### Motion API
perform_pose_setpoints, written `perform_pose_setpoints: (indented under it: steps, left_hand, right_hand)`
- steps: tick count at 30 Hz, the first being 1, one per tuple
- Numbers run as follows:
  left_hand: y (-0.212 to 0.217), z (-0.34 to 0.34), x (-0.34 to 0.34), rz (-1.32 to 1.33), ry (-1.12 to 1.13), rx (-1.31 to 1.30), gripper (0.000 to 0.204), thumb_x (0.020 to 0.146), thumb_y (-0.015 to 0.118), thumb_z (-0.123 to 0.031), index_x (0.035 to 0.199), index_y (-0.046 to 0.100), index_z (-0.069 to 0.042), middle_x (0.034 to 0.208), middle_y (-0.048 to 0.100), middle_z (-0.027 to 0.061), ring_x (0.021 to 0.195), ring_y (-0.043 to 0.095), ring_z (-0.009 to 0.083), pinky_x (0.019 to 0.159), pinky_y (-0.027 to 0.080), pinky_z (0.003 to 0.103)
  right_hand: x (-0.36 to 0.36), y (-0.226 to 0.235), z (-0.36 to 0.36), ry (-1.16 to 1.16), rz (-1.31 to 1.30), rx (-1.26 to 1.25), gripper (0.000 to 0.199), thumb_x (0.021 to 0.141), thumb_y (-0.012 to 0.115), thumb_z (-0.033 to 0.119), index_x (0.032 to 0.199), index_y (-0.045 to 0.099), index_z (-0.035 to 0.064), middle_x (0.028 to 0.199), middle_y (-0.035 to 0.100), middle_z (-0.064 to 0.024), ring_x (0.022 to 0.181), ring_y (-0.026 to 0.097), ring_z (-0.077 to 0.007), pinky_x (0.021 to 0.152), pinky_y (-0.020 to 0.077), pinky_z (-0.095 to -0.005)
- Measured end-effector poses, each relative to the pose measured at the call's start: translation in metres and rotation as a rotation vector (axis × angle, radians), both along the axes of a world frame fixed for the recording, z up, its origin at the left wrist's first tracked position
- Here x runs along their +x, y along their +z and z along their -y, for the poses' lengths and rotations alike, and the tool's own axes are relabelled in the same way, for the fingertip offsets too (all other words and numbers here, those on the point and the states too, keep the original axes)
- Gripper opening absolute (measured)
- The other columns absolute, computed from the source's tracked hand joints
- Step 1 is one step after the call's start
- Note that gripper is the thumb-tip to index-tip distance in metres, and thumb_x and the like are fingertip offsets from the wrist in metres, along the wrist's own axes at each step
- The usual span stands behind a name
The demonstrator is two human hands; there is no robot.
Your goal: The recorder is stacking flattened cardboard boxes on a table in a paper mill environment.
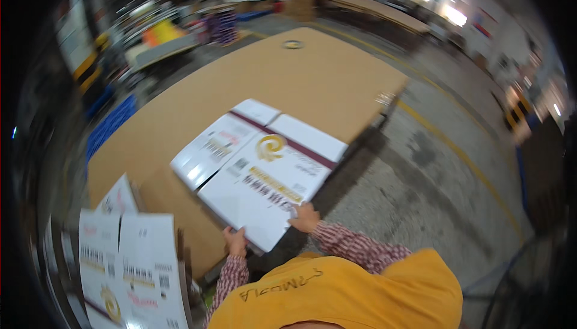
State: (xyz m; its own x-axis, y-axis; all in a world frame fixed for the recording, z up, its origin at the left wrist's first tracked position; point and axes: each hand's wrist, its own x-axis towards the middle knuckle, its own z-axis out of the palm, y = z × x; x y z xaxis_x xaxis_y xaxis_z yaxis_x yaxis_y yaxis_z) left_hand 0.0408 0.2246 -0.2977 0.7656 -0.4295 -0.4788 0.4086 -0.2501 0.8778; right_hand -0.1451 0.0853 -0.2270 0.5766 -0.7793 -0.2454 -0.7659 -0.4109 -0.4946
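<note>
A flat, unfolded white carton (258, 166) with a gold emblem, a dark red stripe and printed bars lies on a big brown cardboard sheet (288, 82). My left hand (235, 240) grips the carton's near edge at its lower left corner. My right hand (305, 217) holds the same near edge further right, fingers pressed on top. Both sleeves are red checked, under a yellow vest.
A stack of more flat white cartons (129, 269) lies at the lower left. A roll of tape (293, 44) rests on the far end of the cardboard sheet. Grey concrete floor (421, 166) with yellow lines runs to the right. Tables and shelves stand far behind.
</note>
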Motion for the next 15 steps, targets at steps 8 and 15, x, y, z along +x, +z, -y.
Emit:
perform_pose_setpoints:
  steps: [8,15]
  left_hand:
    - [0.026,0.010,-0.026,0.071,-0.094,-0.209,0.040,0.067,0.060,-0.004,0.102,0.043,0.002,0.060,0.052,0.0053,0.047,0.051,0.0137,0.037,0.041,0.026]
    - [0.024,0.005,-0.030,0.094,-0.103,-0.318,0.043,0.068,0.058,-0.002,0.106,0.040,0.003,0.063,0.053,0.0057,0.054,0.054,0.0143,0.042,0.044,0.027]
  right_hand:
    - [0.062,-0.021,-0.076,0.446,0.058,-0.493,0.072,0.069,0.061,0.043,0.126,0.030,0.0102,0.126,0.029,-0.0235,0.116,0.026,-0.0434,0.078,0.0281,-0.0627]
    - [0.055,-0.014,-0.074,0.532,0.096,-0.583,0.066,0.070,0.062,0.026,0.124,0.028,0.0093,0.118,0.035,-0.0229,0.106,0.036,-0.0424,0.073,0.0345,-0.0552]
